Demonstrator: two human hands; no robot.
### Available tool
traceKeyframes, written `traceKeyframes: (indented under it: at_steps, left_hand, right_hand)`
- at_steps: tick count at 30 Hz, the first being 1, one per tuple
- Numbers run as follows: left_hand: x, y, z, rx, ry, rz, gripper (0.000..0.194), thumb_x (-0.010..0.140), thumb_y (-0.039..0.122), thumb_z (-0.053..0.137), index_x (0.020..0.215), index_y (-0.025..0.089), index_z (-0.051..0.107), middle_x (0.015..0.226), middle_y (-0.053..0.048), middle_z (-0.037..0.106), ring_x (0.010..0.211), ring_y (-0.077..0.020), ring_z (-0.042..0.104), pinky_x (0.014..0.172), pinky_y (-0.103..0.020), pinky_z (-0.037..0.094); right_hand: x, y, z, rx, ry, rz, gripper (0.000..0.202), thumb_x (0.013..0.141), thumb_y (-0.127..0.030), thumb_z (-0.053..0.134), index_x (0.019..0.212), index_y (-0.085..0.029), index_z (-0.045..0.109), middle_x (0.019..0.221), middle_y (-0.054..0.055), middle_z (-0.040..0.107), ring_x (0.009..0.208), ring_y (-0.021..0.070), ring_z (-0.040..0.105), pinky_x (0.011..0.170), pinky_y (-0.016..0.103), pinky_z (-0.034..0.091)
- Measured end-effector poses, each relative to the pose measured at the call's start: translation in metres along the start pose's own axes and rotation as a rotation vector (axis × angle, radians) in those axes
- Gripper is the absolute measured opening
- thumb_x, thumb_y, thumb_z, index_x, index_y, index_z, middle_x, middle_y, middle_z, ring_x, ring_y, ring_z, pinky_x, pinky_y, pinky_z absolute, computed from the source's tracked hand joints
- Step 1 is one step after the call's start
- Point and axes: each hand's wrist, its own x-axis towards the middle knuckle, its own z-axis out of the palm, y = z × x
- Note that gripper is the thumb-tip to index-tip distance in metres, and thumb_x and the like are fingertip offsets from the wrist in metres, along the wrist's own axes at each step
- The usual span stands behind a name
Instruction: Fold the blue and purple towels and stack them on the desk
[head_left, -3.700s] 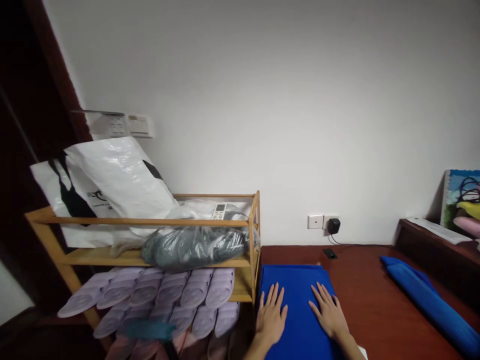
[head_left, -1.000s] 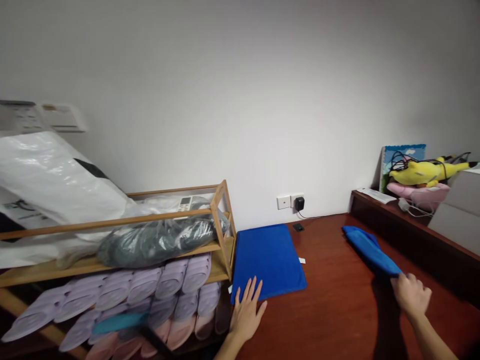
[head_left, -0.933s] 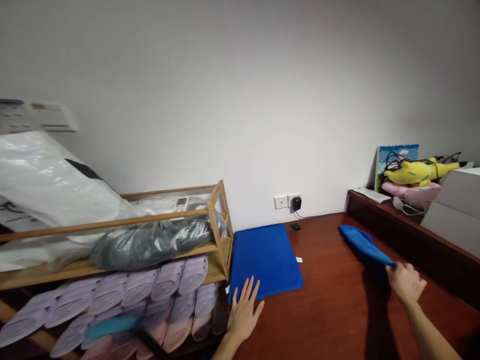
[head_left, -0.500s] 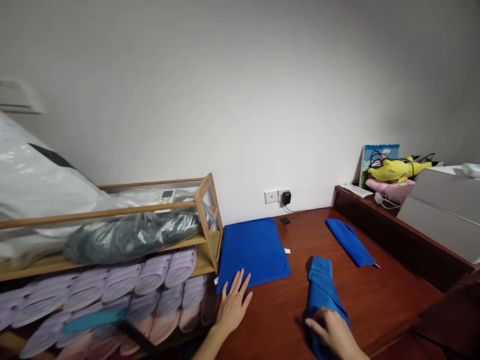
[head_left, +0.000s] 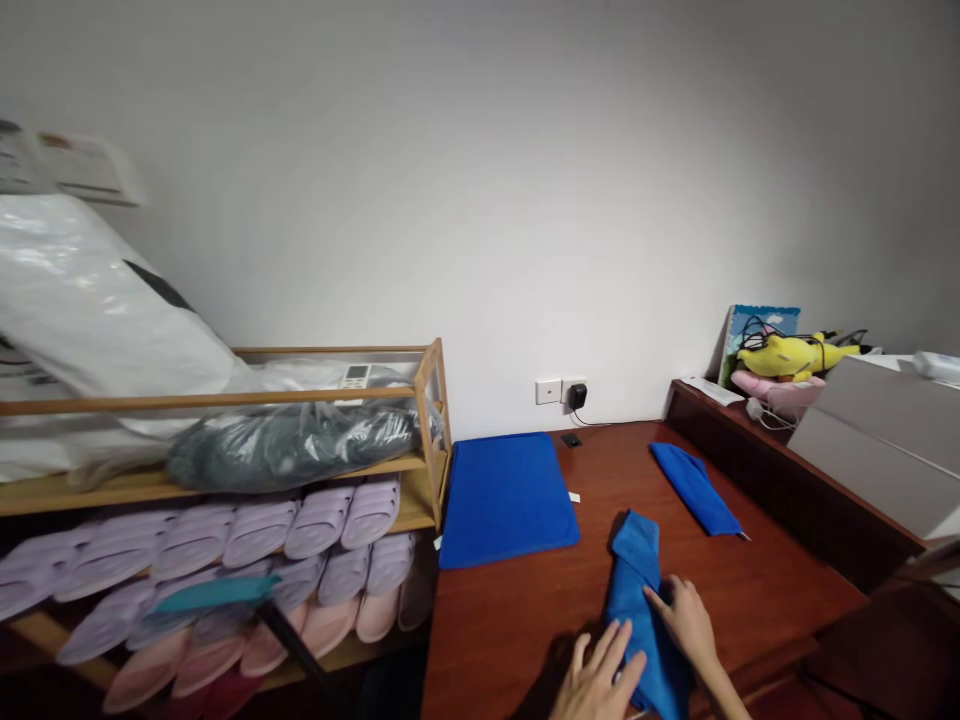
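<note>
A long folded blue cloth (head_left: pixel 636 570) lies on the brown table, running toward its front edge. My left hand (head_left: pixel 598 675) rests at the cloth's lower left side, fingers spread. On the cloth's right edge is my right hand (head_left: pixel 686 618), its thumb and fingers drawn together at the fabric; whether it pinches the cloth is hard to make out. A flat blue cloth square (head_left: pixel 510 500) with small white tags lies at the table's left. Farther right, a narrow blue folded bundle (head_left: pixel 696 488) has a thin tip sticking out at its lower end.
On the left stands a wooden rack (head_left: pixel 427 430) with lilac and pink slippers and plastic-wrapped items. A black plug (head_left: pixel 577 396) sits in the wall socket. Along the right, a raised ledge (head_left: pixel 750 440) holds a yellow plush toy (head_left: pixel 787 355) and grey boxes (head_left: pixel 877 430).
My left hand has moved right, from the flat blue square to the folded cloth. My right hand has shifted from on top of that cloth to its right edge.
</note>
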Motion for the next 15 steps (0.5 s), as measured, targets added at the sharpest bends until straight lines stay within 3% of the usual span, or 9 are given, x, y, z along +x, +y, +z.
traceKeyframes:
  at_steps: [3,7,9,11,13,15]
  left_hand:
    - [0.007,0.0,0.029,0.017,0.004,-0.082,0.042,0.092,0.037,0.037,0.133,0.029,0.042,0.143,-0.013,0.04,0.131,-0.0323,0.036,0.1,-0.057,0.035]
    - [0.005,0.003,0.043,0.037,-0.007,-0.216,0.053,0.079,0.036,0.06,0.128,0.023,0.046,0.134,-0.016,0.049,0.126,-0.0358,0.04,0.101,-0.058,0.033]
    - [0.001,0.006,0.042,0.034,-0.005,-0.257,0.05,0.075,0.034,0.065,0.122,0.022,0.051,0.129,-0.015,0.052,0.123,-0.0359,0.042,0.101,-0.056,0.034]
    - [-0.007,0.009,0.037,-0.022,0.002,-0.266,0.032,0.077,0.034,0.062,0.107,0.024,0.06,0.117,-0.01,0.059,0.116,-0.033,0.049,0.097,-0.05,0.038]
    - [-0.019,0.008,0.028,-0.187,0.008,-0.247,0.015,0.079,0.035,0.058,0.088,0.025,0.064,0.102,-0.005,0.063,0.102,-0.0263,0.056,0.089,-0.04,0.044]
    - [-0.034,0.002,0.014,-0.448,0.056,-0.282,0.018,0.082,0.041,0.054,0.084,0.025,0.063,0.093,-0.002,0.064,0.09,-0.02,0.06,0.077,-0.029,0.048]
  right_hand:
    - [0.003,-0.003,-0.011,0.039,-0.027,-0.057,0.028,0.077,-0.047,0.042,0.078,-0.022,0.054,0.086,0.01,0.064,0.084,0.0254,0.063,0.073,0.034,0.046]
    - [0.006,-0.025,-0.02,0.117,-0.084,-0.117,0.021,0.077,-0.04,0.04,0.071,-0.023,0.05,0.068,0.003,0.062,0.068,0.0213,0.061,0.067,0.032,0.044]
    - [0.005,-0.043,-0.021,0.161,-0.107,-0.15,0.018,0.075,-0.039,0.042,0.068,-0.024,0.049,0.065,0.002,0.06,0.066,0.0208,0.06,0.066,0.032,0.043]
    - [-0.001,-0.065,-0.02,0.207,-0.125,-0.181,0.016,0.074,-0.037,0.044,0.067,-0.023,0.049,0.065,0.002,0.06,0.066,0.0207,0.059,0.066,0.032,0.043]
    - [-0.013,-0.09,-0.016,0.257,-0.154,-0.216,0.016,0.074,-0.036,0.045,0.069,-0.023,0.051,0.067,0.002,0.061,0.067,0.0201,0.058,0.066,0.032,0.042]
    - [-0.032,-0.115,-0.014,0.311,-0.215,-0.266,0.016,0.076,-0.035,0.045,0.07,-0.022,0.053,0.068,0.001,0.062,0.067,0.0184,0.057,0.066,0.03,0.042]
